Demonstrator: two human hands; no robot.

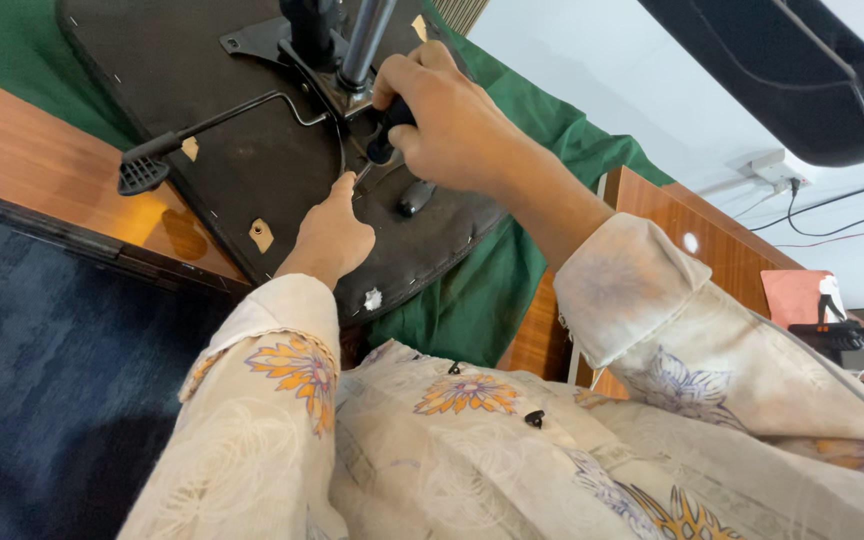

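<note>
Here, right hand gripping black tool handle, long axis pointing down-left at seat underside

Bright, even daylight floods the scene from the upper right; shadows stay soft, focus is sharp, with slight wide-angle stretching at the edges.

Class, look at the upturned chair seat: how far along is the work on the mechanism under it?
Done: the chair seat lies upside down on the green cloth, metal plate and lever fitted. In hand: the right hand grips a black-handled tool at the plate; the left hand steadies nearby. Left: cannot tell how many fasteners remain.
</note>
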